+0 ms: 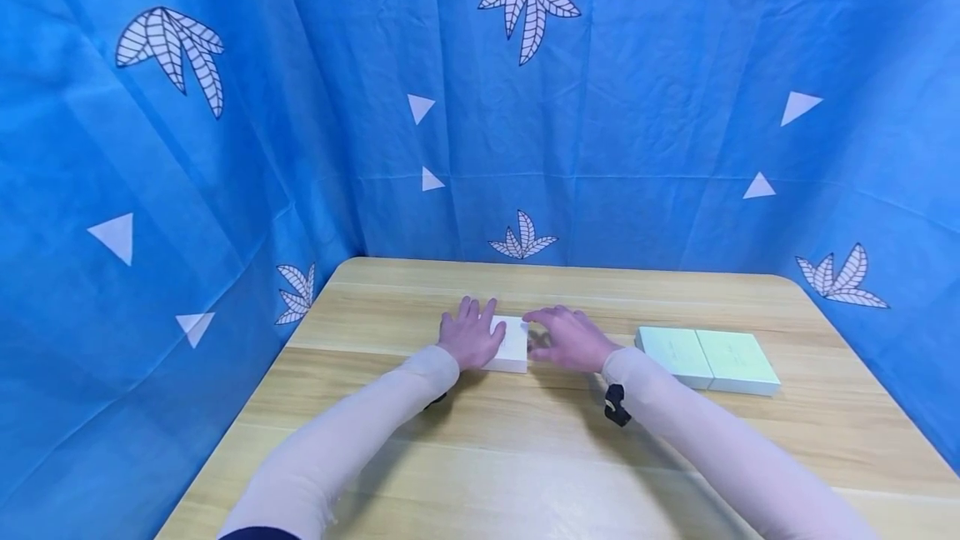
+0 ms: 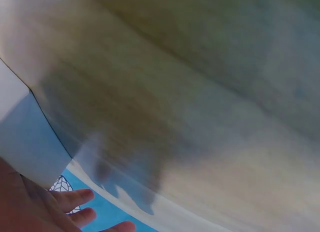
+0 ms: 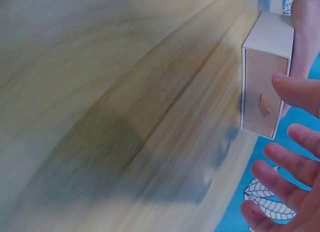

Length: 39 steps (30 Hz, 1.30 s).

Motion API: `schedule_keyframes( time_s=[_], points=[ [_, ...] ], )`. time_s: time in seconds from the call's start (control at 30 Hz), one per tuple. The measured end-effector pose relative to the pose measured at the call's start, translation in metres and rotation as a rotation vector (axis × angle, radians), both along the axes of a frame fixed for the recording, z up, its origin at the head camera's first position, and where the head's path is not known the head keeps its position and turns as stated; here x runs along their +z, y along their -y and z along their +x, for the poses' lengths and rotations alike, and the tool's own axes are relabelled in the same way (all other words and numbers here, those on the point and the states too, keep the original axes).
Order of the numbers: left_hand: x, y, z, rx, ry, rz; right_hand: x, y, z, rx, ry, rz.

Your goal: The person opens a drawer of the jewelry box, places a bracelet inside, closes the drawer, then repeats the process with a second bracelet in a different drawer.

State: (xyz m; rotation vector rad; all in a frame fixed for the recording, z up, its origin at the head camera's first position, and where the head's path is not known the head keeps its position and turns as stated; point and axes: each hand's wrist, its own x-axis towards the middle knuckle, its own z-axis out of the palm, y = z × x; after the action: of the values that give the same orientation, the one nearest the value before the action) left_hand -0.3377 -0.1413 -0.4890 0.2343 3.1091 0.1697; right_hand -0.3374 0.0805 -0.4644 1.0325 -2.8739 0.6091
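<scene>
A small white drawer-style box (image 1: 514, 350) lies on the wooden table between both hands. My left hand (image 1: 471, 342) rests on its left part with fingers stretched out, covering some of the lid. Just off the box's right end, my right hand (image 1: 572, 340) has its fingers spread and holds nothing. The right wrist view shows the pinkish drawer front, with a small pull tab (image 3: 265, 106) sticking out of it. The right thumb (image 3: 295, 91) overlaps the edge of that front in this view, close to the tab. In the left wrist view the box's side (image 2: 35, 134) shows above the left fingers.
Two pale green boxes, a left one (image 1: 675, 355) and a right one (image 1: 738, 361), lie side by side to the right of the right hand. A blue patterned curtain (image 1: 645, 107) hangs behind and beside the wooden table (image 1: 517, 473).
</scene>
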Motion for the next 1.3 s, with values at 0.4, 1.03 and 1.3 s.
schedule_keyframes(
  time_s=[0.4, 1.03, 1.3],
  points=[
    [0.003, 0.002, 0.001, -0.017, 0.006, -0.001, 0.006, -0.004, 0.001, 0.035, -0.009, 0.000],
    [0.005, 0.004, -0.006, -0.061, -0.063, -0.039, 0.011, 0.018, 0.000, 0.019, 0.051, 0.131],
    [0.025, 0.003, -0.006, -0.089, -0.078, -0.048, 0.010, 0.021, -0.002, 0.013, 0.056, 0.135]
  ],
)
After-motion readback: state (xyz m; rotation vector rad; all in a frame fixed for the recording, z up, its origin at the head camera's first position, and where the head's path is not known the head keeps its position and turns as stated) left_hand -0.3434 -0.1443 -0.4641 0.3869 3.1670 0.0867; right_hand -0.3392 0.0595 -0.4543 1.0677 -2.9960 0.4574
